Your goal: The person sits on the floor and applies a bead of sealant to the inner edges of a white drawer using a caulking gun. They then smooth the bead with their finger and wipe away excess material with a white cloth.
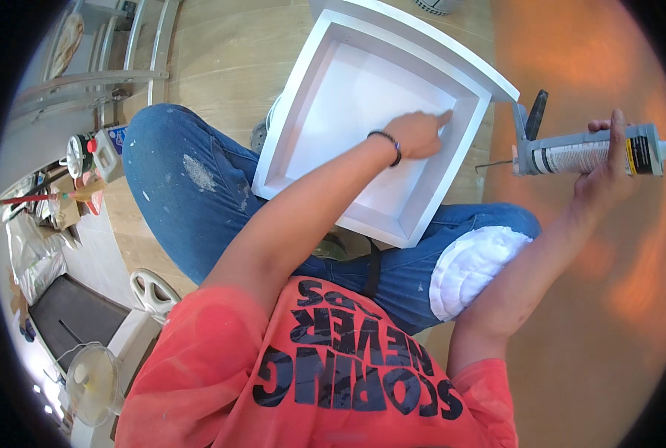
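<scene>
Upper centre, my left hand, forefinger apart, inside a white drawer; upper right, my right hand clamps a caulking gun.

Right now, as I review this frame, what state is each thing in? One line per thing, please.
drawer: open side up, across the lap
left hand: inside the drawer, index finger extended toward a side wall
right hand: gripping the caulking gun
caulking gun: loaded, nozzle end away from the drawer
tube: seated in the gun; fill level not visible
jug: red cap on
jeans: stained with pale smears
</scene>
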Demonstrator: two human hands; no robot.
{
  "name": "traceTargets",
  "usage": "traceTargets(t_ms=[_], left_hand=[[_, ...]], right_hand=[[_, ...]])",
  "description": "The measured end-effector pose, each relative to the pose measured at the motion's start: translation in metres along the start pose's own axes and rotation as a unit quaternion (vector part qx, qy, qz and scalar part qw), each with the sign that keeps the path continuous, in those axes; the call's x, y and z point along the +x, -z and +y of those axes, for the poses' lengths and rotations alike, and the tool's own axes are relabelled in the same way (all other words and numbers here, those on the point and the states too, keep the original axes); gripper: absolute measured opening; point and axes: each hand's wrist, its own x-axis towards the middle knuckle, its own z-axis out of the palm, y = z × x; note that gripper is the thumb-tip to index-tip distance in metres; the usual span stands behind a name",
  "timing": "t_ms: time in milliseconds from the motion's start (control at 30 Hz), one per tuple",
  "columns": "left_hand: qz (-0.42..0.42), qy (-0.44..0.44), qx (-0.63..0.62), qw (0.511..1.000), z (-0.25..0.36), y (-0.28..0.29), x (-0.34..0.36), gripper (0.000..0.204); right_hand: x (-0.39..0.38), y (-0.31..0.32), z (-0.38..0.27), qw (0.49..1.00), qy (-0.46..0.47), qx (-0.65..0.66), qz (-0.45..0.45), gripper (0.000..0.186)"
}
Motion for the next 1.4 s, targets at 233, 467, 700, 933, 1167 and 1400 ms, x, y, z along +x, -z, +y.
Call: traceTargets(t_ms=[233, 467, 700, 933, 1167, 1400], left_hand=[[-0.186, 0.022, 0.081, 0.979, 0.011, -0.012, -0.092, 0.066], [-0.041, 0.068, 0.023, 0.997, 0.034, 0.074, -0.140, 0.062], [0.047, 0.032, 0.041, 0.998, 0.028, 0.053, -0.126, 0.059], [0.084, 0.010, -0.077, 0.993, 0.021, 0.058, -0.117, 0.056], [0.117, -0.131, -0.328, 0.928, 0.060, 0.035, -0.122, 0.079], [0.101, -0.279, -0.228, 0.927, 0.142, -0.036, -0.138, 0.100]], right_hand=[[0.005, 0.005, 0.012, 1.000, -0.019, -0.005, 0.002, 0.034], [-0.003, 0.010, 0.014, 0.998, -0.032, -0.056, 0.004, 0.032], [-0.001, 0.011, 0.020, 0.996, -0.065, -0.064, 0.020, 0.029], [0.005, 0.031, 0.037, 0.995, -0.084, -0.036, 0.030, 0.028], [0.007, 0.031, 0.048, 0.997, -0.026, 0.030, 0.066, 0.032], [0.007, 0.040, 0.007, 0.990, 0.083, 0.052, 0.100, 0.031]])
